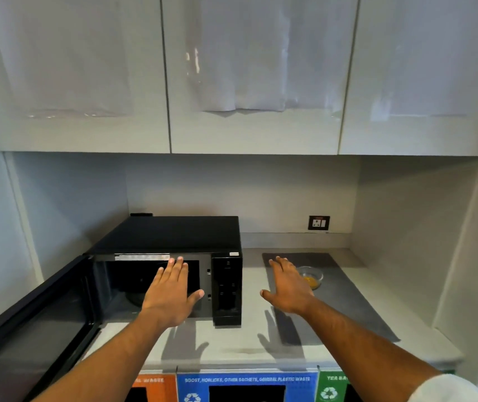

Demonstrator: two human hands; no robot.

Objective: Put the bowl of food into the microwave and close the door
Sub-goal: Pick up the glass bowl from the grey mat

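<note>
Hands: left hand (171, 297) and right hand (290, 288) spread flat, empty. Black microwave (174, 236) door (29, 329) open. Small clear glass bowl (311, 275), yellow food, on grey mat (345, 300).

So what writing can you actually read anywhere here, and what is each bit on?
"BOOST, HORLICKS, OTHER SACHETS, GENERAL PLASTIC WASTE": blue bin label, above a recycling symbol.
"WASTE": orange bin label; the words before it are hidden by an arm.
"TEA BA": green bin label, cut off, also with a recycling symbol.
White sticker on the microwave: too blurred to read.
</note>
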